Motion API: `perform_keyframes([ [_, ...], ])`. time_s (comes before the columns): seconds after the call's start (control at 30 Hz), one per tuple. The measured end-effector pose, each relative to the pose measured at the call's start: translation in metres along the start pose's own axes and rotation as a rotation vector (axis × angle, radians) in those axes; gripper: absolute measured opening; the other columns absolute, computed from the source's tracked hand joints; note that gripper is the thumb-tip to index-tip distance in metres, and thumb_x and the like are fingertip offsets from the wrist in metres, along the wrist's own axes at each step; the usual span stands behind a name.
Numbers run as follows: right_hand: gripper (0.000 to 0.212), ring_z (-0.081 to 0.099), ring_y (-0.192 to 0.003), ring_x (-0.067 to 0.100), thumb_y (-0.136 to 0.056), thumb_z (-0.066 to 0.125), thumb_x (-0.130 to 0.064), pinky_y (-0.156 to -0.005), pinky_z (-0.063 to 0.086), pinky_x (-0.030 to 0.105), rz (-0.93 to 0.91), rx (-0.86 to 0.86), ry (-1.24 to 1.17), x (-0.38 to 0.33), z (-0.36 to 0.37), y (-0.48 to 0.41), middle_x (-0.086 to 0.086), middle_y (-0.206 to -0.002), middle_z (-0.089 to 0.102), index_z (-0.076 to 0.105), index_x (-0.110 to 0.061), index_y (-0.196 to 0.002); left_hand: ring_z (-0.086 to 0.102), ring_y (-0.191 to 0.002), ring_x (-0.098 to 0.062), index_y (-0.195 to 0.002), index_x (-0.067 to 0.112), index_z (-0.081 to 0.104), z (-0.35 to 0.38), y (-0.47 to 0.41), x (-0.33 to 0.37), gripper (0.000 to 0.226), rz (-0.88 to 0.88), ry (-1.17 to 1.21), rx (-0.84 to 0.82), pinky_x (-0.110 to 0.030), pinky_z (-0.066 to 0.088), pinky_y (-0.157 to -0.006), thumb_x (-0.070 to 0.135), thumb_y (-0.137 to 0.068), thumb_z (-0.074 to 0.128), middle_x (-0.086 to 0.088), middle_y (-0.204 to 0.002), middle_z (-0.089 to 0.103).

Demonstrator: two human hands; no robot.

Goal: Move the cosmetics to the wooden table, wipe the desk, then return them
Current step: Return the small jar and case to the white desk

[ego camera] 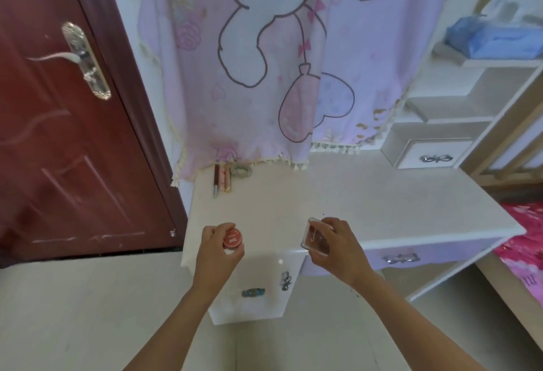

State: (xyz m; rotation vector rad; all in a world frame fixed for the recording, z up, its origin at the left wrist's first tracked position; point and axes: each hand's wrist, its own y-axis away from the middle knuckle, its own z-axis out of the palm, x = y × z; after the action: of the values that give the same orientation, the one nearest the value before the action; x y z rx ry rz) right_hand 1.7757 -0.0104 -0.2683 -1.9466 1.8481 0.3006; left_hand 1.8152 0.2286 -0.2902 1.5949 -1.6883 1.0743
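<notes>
Over the desk (352, 194), left hand (216, 248) grips a red jar (232, 239); right hand (338, 246) a clear compact (313, 238).

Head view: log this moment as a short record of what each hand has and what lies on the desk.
left hand: grips a red jar
right hand: grips a clear case
where: both at the front edge of the white desk
on desk: pencils and a hair tie at the back, under the hanging cloth

Six small items at the white surface (352, 194)
One round red jar (232, 239), one clear rectangular case (316, 237), three slim cosmetic sticks (222, 178), one scrunchie (241, 170).
</notes>
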Motion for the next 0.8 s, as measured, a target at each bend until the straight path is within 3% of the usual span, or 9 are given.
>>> perform_keyframes([
  [0.07,0.058,0.052,-0.101,0.04,-0.065,0.076,-0.011,-0.082,0.046,0.04,0.015,0.014,0.007,0.005,0.001,-0.024,0.019,-0.113,0.057,0.058,-0.008,-0.12,0.052,-0.082,-0.011,-0.111,0.011,0.058,0.008,-0.027,0.0,0.041,-0.009,-0.008,-0.017,-0.02,0.04,-0.079,0.005,-0.073,0.071,0.0,-0.099,0.044],
  [0.37,0.06,0.044,-0.114,0.028,-0.074,0.068,-0.023,-0.092,0.039,0.03,-0.01,-0.088,0.039,0.051,0.011,-0.111,0.009,-0.126,0.049,0.048,-0.018,-0.13,0.054,-0.088,-0.015,-0.112,0.013,0.058,0.064,-0.11,-0.002,0.04,-0.028,-0.049,-0.068,-0.02,0.04,-0.079,0.01,-0.074,0.071,-0.002,-0.101,0.047],
  [0.6,0.061,0.036,-0.123,0.019,-0.08,0.058,-0.032,-0.097,0.032,0.021,-0.13,-0.349,0.053,0.094,0.034,-0.174,0.001,-0.135,0.04,0.037,-0.023,-0.137,0.054,-0.086,-0.013,-0.114,0.014,0.058,0.117,-0.161,0.001,0.04,-0.13,-0.159,-0.051,-0.018,0.039,-0.078,0.013,-0.076,0.07,0.0,-0.102,0.048],
  [0.8,0.061,0.032,-0.125,0.018,-0.08,0.055,-0.033,-0.098,0.03,0.024,-0.25,-0.504,0.069,0.127,0.055,-0.215,-0.001,-0.138,0.036,0.035,-0.023,-0.137,0.052,-0.098,-0.025,-0.115,0.013,0.059,0.15,-0.175,-0.014,0.04,-0.26,-0.399,-0.06,-0.031,0.043,-0.083,0.019,-0.076,0.068,-0.01,-0.108,0.058],
])
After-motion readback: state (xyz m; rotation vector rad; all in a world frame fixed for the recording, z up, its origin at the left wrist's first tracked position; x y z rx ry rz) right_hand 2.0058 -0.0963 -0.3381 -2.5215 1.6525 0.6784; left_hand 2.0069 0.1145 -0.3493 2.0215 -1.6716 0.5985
